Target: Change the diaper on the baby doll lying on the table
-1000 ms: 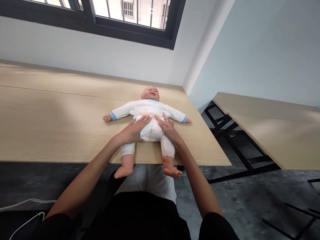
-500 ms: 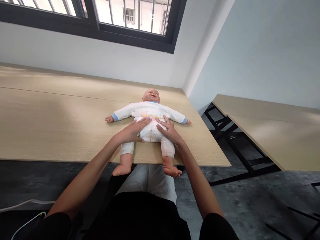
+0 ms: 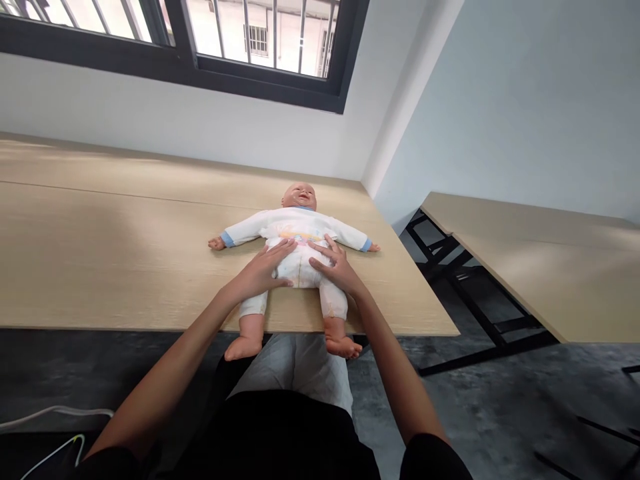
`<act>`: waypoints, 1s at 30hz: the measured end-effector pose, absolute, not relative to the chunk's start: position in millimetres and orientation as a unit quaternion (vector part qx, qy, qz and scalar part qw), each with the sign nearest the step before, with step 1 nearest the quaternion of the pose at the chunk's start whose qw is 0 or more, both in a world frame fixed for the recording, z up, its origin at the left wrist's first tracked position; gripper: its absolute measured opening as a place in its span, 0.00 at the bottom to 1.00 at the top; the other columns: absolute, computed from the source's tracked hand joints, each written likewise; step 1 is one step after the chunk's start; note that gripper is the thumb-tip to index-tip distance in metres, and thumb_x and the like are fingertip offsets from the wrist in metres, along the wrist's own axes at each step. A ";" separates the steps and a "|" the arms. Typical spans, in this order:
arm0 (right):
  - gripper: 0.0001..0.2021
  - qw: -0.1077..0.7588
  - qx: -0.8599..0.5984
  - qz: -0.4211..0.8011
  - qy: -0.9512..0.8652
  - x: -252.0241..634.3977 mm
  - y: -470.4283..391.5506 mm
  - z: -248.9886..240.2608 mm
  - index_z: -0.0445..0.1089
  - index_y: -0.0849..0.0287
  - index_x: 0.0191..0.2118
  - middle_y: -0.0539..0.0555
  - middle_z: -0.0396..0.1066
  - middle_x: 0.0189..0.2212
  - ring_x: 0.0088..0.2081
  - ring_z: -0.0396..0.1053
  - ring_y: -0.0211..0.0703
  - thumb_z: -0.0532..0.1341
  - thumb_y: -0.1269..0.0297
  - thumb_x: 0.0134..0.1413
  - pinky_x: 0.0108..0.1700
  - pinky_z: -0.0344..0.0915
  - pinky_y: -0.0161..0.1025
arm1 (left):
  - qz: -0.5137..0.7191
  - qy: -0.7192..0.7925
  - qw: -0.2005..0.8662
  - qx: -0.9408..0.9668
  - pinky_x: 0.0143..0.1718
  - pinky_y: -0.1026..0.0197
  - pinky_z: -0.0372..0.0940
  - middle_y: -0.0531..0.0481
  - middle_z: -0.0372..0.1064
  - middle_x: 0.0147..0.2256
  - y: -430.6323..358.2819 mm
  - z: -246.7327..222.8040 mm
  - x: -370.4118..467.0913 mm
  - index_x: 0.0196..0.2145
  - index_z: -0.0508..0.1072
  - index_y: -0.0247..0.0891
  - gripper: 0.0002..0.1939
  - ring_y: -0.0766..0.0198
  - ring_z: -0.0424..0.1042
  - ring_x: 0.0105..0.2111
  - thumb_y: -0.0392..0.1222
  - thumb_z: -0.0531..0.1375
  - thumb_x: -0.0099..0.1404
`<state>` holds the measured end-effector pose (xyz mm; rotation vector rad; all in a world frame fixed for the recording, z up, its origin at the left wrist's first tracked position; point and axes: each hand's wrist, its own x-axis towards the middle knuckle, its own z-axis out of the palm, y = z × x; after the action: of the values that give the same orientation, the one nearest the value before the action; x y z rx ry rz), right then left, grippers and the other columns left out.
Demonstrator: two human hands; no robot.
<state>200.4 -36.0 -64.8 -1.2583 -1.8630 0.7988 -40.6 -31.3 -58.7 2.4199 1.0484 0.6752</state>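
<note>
A baby doll (image 3: 299, 223) in white clothes with blue cuffs lies on its back on the wooden table (image 3: 125, 267), head toward the wall, arms spread. Its bare feet stick out over the table's front edge. My left hand (image 3: 265, 268) rests flat on the left side of the doll's waist and hip, fingers spread and the thumb low near the crotch. On the right side of the waist lies my right hand (image 3: 339, 268), its fingers also apart. Neither hand grips the cloth.
A second wooden table (image 3: 550, 267) with black folding legs stands at the right, across a gap. Behind the doll are a wall and a dark-framed barred window (image 3: 260, 83). A white cable (image 3: 60, 409) runs at the lower left.
The view has tilted slightly, so the scene sits a little lower. Both hands remain on the doll's waist and hips, with the left thumb shifted slightly inward.
</note>
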 end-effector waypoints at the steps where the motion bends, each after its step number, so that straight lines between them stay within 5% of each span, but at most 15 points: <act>1: 0.28 0.370 -0.494 0.308 -0.724 200.0 -35.6 -65.7 0.68 0.41 0.58 0.49 0.43 0.69 0.69 0.37 0.62 0.62 0.38 0.54 0.67 0.40 0.65 | 0.242 0.375 0.209 0.870 0.66 0.42 0.40 0.43 0.43 0.69 -31.8 -57.7 -40.5 0.69 0.48 0.46 0.42 0.50 0.42 0.69 0.47 0.63 0.62; 8: 0.26 0.478 -0.474 0.274 -0.687 200.5 -31.5 -68.3 0.76 0.53 0.48 0.57 0.54 0.64 0.67 0.47 0.58 0.61 0.37 0.54 0.68 0.46 0.56 | 0.323 0.379 0.313 0.809 0.67 0.48 0.46 0.45 0.51 0.67 -42.7 -47.7 -48.6 0.65 0.59 0.45 0.38 0.50 0.49 0.68 0.53 0.65 0.60; 12: 0.32 0.557 -0.454 0.334 -0.610 208.6 -35.4 -68.2 0.66 0.55 0.57 0.60 0.56 0.63 0.65 0.52 0.56 0.63 0.39 0.52 0.64 0.56 0.54 | 0.464 0.424 0.389 0.674 0.66 0.49 0.49 0.46 0.48 0.69 -55.0 -54.0 -63.6 0.64 0.58 0.47 0.37 0.52 0.47 0.68 0.55 0.64 0.61; 16: 0.37 0.520 -0.473 0.384 -0.599 213.0 -56.2 -74.0 0.62 0.53 0.59 0.60 0.56 0.63 0.64 0.53 0.57 0.69 0.45 0.46 0.61 0.60 0.54 | 0.455 0.459 0.411 0.643 0.63 0.45 0.55 0.44 0.54 0.66 -63.7 -60.7 -76.1 0.57 0.66 0.48 0.31 0.48 0.50 0.67 0.53 0.67 0.57; 21: 0.20 0.488 -0.521 0.287 -0.639 206.5 -81.7 -81.8 0.69 0.54 0.42 0.58 0.63 0.55 0.59 0.60 0.54 0.69 0.50 0.47 0.59 0.60 0.53 | 0.431 0.451 0.285 0.728 0.63 0.45 0.54 0.43 0.67 0.53 -64.1 -57.1 -67.8 0.33 0.76 0.41 0.12 0.47 0.61 0.60 0.52 0.66 0.58; 26: 0.05 0.438 -0.530 0.173 -0.705 196.3 -85.5 -75.4 0.72 0.56 0.33 0.57 0.65 0.55 0.58 0.58 0.55 0.67 0.63 0.53 0.62 0.53 0.54 | 0.388 0.463 0.261 0.753 0.62 0.41 0.51 0.41 0.64 0.57 -56.2 -63.3 -49.6 0.28 0.76 0.39 0.11 0.45 0.60 0.61 0.49 0.64 0.60; 30: 0.04 0.418 -0.543 0.127 -0.718 195.4 -82.6 -70.2 0.72 0.56 0.30 0.57 0.67 0.54 0.56 0.59 0.57 0.67 0.67 0.54 0.60 0.54 0.55 | 0.401 0.456 0.262 0.750 0.62 0.43 0.53 0.42 0.65 0.54 -52.6 -69.2 -49.6 0.28 0.76 0.39 0.09 0.47 0.62 0.58 0.46 0.62 0.61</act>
<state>195.4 -82.6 -70.2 -1.3615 -1.8010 0.3182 -49.6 -52.6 -69.2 2.0294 1.2330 1.0851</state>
